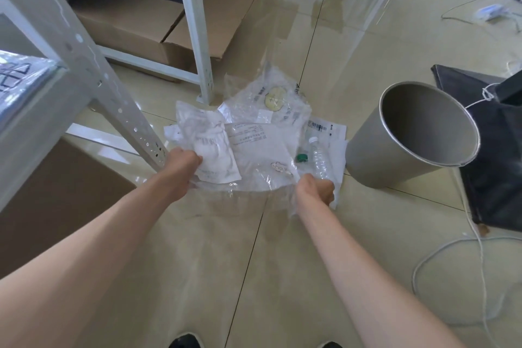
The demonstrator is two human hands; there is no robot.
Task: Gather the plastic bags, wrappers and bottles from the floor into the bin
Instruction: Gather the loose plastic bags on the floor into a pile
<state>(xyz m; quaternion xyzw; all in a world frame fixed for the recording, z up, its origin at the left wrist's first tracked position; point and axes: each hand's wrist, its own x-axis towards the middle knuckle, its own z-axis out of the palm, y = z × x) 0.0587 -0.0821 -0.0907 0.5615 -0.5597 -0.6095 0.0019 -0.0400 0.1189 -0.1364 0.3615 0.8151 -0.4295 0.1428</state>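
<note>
A heap of clear plastic bags point(262, 110) and white wrappers lies on the tiled floor in front of me. My left hand point(182, 162) is closed on a white wrapper point(217, 161) at the heap's left edge. At the right edge, my right hand point(317, 188) grips a clear plastic bottle point(319, 158) with a white cap, together with some clear film. A second bottle with a green cap point(301, 157) lies half hidden under plastic beside it. The grey metal bin point(367, 161) stands open and tilted just right of the heap, with nothing visible inside it.
A white metal shelf post point(124, 113) slants down close to my left hand. Cardboard boxes point(135, 28) sit under the shelving behind the heap. A black bag point(497, 164) is behind the bin, and a white cable point(429, 257) loops on the floor at right.
</note>
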